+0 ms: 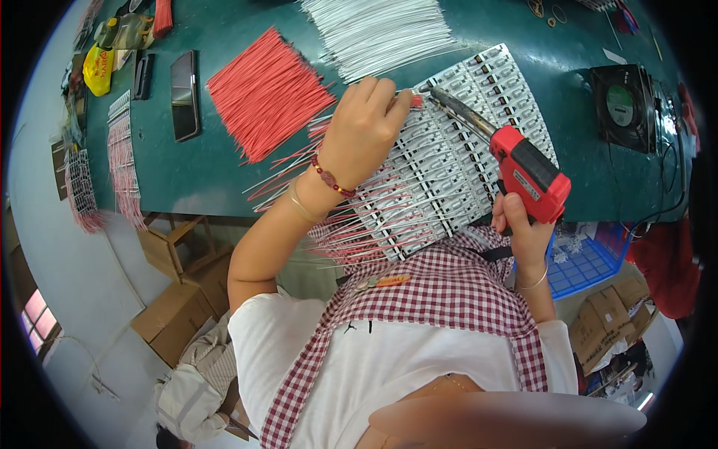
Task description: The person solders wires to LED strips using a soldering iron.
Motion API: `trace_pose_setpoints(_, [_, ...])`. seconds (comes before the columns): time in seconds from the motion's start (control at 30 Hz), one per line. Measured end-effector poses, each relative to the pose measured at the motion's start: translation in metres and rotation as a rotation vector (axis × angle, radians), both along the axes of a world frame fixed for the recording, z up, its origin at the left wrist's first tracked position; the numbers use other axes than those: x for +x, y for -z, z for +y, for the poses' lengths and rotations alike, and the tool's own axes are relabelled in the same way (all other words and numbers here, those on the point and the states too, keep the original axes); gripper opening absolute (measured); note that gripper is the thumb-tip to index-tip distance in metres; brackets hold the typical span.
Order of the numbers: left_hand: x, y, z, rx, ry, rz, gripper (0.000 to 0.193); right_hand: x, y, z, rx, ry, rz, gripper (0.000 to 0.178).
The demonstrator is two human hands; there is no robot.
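A panel of small white circuit boards (479,150) lies at the table's front edge, with red and white wires (389,213) attached along its left and lower rows. My left hand (366,123) is over the panel's upper left, fingers pinched on red wires (416,101) whose ends show just past the fingertips. In my right hand (520,224) is a red and black soldering gun (532,176), its handle gripped from below. The gun's tip points up and left, close to the red wire ends; whether it touches them I cannot tell.
A pile of red wires (269,97) and a pile of white wires (381,34) lie beyond the panel. A phone (185,97) and wired board strips (123,153) are to the left. At right stands a black fan-like box (624,105); a blue basket (583,266) sits below the table.
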State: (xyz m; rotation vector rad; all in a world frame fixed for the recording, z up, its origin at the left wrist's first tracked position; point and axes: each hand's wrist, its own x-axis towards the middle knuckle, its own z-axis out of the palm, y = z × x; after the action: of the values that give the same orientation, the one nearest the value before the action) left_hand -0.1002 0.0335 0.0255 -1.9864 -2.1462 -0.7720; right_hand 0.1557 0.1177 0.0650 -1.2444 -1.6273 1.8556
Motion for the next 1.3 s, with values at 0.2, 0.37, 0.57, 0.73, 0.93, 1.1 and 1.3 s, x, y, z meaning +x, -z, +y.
trace_pose_setpoints(0.2, [-0.003, -0.008, 0.002, -0.023, -0.006, -0.022, 0.028, 0.006, 0.007, 0.002, 0.152, -0.034, -0.061, 0.022])
trace_pose_setpoints(0.37, [0.002, -0.007, 0.002, -0.039, -0.007, -0.008, 0.028, 0.017, 0.015, 0.002, 0.217, -0.098, -0.181, 0.028])
trace_pose_setpoints(0.57, [0.0, -0.008, 0.003, -0.07, 0.005, -0.013, 0.028, 0.021, 0.014, -0.001, 0.234, -0.098, -0.139, 0.026])
trace_pose_setpoints(0.73, [-0.001, -0.009, 0.004, -0.116, 0.0, 0.054, 0.026, 0.021, 0.012, -0.002, 0.163, -0.052, -0.073, 0.026])
trace_pose_setpoints(0.93, [-0.001, -0.009, 0.003, -0.023, -0.027, 0.038, 0.025, 0.012, -0.002, -0.007, 0.1, -0.021, 0.033, 0.042])
trace_pose_setpoints(1.1, [0.009, -0.007, -0.002, -0.022, 0.011, 0.014, 0.028, 0.019, 0.002, -0.009, 0.093, -0.057, 0.054, 0.039])
trace_pose_setpoints(1.3, [0.014, -0.006, -0.001, -0.044, 0.018, -0.006, 0.028, 0.019, 0.004, -0.011, 0.074, -0.043, -0.002, 0.032])
